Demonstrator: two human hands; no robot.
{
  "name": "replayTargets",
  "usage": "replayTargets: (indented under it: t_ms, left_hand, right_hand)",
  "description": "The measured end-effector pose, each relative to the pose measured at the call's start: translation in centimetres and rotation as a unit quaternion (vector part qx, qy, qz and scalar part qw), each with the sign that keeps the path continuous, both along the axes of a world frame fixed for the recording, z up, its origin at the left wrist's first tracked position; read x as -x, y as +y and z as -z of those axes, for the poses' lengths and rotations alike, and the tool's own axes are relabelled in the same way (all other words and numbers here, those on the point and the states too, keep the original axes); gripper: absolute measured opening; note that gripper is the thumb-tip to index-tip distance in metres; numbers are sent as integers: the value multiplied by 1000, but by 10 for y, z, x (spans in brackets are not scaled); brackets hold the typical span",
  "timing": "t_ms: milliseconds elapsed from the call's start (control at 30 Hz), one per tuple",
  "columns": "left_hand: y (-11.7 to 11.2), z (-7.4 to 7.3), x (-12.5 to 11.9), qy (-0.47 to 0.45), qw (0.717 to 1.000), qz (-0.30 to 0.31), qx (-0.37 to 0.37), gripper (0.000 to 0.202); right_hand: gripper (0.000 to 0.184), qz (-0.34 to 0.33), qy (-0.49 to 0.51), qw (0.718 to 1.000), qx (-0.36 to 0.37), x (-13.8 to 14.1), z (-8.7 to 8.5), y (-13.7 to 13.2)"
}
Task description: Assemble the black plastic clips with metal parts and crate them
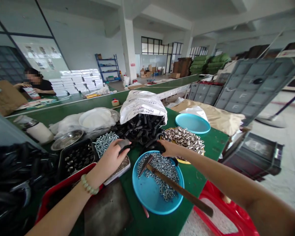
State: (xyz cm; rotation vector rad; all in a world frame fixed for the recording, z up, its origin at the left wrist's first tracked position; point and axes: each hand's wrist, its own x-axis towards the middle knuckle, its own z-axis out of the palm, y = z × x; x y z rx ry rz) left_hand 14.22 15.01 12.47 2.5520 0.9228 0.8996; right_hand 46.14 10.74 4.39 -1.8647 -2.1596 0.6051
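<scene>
My left hand (113, 156), with a beaded bracelet (88, 186) on its wrist, is closed around a dark, curved plastic piece (124, 144). It hovers over the bolts (105, 143) and a white tray of small metal bits (120, 167). My right hand (169, 148) has its fingers bent around black plastic parts (155, 147) at the far rim of a blue basin (158, 209); its fingertips are partly hidden. Nuts (165, 177) fill much of that basin, and a hammer (179, 188) lies across it. More black parts (140, 129) spill from a white woven sack (144, 106).
Silver metal cylinders (185, 137) lie in a yellow dish beside a blue tray (193, 123). Left are a black tray (76, 155), a steel bowl (67, 139) and heaped black parts (19, 173). A red stool (211, 193) and grey crates (253, 154) stand right. Another person (43, 83) sits far left.
</scene>
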Motion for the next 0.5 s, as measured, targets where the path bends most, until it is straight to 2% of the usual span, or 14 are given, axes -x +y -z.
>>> replayTargets:
  t_ms: [100, 200, 267, 333, 400, 500]
  left_hand:
    - [-29, -12, 54, 8, 999, -44, 5, 28]
    - [-61, -13, 109, 16, 996, -87, 13, 28]
    - [-84, -10, 137, 19, 994, -110, 18, 26]
    - [-105, -5, 152, 14, 992, -126, 19, 23]
    - [-125, 2, 156, 5, 991, -130, 17, 22]
    - [-148, 16, 150, 8, 993, -119, 18, 23]
  right_hand:
    - [81, 15, -1, 1000, -13, 0, -2, -1]
    - [74, 43, 4, 998, -37, -1, -10, 1]
    - [73, 73, 7, 996, -58, 3, -20, 9]
    - [73, 102, 8, 991, -86, 15, -28, 24]
    - [72, 124, 4, 985, -118, 38, -33, 41]
    - [68, 130, -10, 981, -147, 85, -26, 65]
